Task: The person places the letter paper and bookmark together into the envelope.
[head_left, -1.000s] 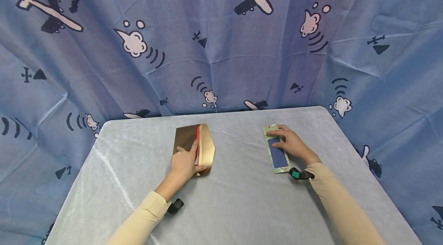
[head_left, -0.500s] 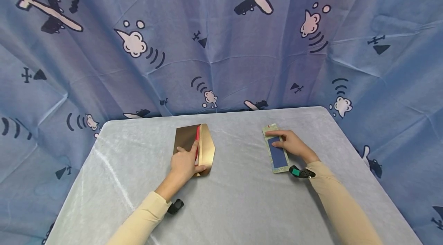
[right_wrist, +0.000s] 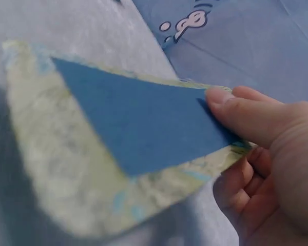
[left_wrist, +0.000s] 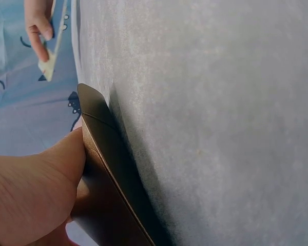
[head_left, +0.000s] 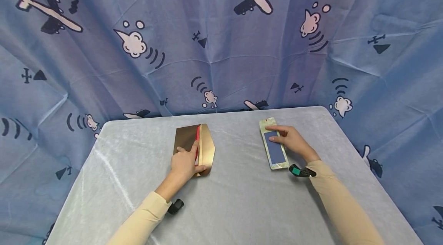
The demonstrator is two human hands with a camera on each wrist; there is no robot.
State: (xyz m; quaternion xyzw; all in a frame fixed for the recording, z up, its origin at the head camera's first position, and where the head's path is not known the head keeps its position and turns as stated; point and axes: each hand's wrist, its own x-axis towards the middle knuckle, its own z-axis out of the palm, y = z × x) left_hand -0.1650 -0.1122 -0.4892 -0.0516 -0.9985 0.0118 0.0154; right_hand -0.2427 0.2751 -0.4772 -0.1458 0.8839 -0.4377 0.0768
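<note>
My left hand (head_left: 183, 163) holds a gold envelope (head_left: 207, 147) at the left of the table, its flap folded out to the right. A red strip shows at the envelope's mouth, under the index finger, while the thumb lies across the flap's near end. In the left wrist view the envelope (left_wrist: 110, 177) stands tilted, its edge casting a shadow on the cloth. Between thumb and fingers, my right hand (head_left: 294, 140) pinches a long card (head_left: 276, 154) with a pale green patterned border and a blue panel. The card (right_wrist: 138, 120) bends slightly and is raised from the table.
Both hands work over a table (head_left: 238, 199) with a light grey cloth. Behind it hangs a blue curtain (head_left: 173, 45) printed with planes and clouds. A stretch of grey cloth separates the envelope from the card.
The card has come up and moved slightly away and to the left in my right hand, whose fingers have shifted on it. Left hand and envelope have stayed in place.
</note>
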